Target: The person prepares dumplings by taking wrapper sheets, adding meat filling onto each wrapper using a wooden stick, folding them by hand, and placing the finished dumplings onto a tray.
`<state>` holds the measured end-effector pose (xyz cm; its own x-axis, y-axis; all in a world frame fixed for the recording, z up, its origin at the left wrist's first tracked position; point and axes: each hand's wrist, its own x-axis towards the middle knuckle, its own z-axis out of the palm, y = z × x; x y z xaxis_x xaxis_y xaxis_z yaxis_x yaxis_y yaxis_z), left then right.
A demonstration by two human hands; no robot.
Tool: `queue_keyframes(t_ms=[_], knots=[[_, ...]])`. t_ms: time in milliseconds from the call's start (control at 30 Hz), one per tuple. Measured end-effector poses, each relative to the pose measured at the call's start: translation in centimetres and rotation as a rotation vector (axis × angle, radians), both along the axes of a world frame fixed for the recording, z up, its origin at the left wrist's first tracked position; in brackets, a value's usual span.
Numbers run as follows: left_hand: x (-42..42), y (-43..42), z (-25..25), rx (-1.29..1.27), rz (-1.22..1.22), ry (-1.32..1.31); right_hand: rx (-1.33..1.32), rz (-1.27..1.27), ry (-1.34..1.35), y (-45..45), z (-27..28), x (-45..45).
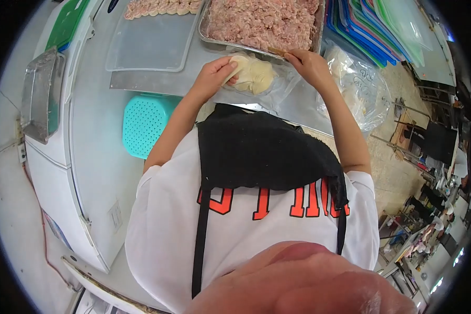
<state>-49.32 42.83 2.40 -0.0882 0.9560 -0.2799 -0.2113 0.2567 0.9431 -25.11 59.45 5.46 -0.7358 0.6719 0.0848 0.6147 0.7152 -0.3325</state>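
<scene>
Part of the wearer's own head is nearest the camera, then a white shirt [162,222] and a black apron [267,149], whose upper edge bunches against the near side of the counter [141,81].

Just past it, the left hand [213,77] is closed on the left edge of pale dough wrappers [256,77], thumb above and fingers curled beneath; whether it has one sheet or several, I cannot tell. The wrappers lie over clear plastic film [290,86], which probably keeps them off the metal. The right hand [310,66] pinches a thin, seemingly wooden spatula [277,52], its tip at the near rim of a metal tray [320,26] of minced meat [267,21]. Filling and wrappers sit close together, presumably to keep the reach short.

Far left, shaped dough pieces [175,7] line the far end of a translucent plastic board [146,47]; its near part is bare.

On the right, a stack of coloured plastic sheets [358,31] and a marked clear bag [369,102] crowd the right forearm, limiting sideways room. A turquoise perforated basket [147,125] stands below the counter, left of the apron.
</scene>
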Motion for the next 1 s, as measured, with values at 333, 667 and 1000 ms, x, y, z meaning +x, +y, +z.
queue_keyframes(t_ms=[333,667,1000], knots=[[-1.5,2.5,0.6,0.641,0.043,1.176,0.399,0.193,-0.159,1.7,3.9,-0.3],[-1.8,5.9,1.6,0.023,0.088,-0.162,-0.491,-0.198,0.201,0.3,0.3,1.1],[2.7,9.7,2.7,0.075,-0.117,-0.805,-0.855,-0.359,0.728,-3.1,4.0,-2.9]])
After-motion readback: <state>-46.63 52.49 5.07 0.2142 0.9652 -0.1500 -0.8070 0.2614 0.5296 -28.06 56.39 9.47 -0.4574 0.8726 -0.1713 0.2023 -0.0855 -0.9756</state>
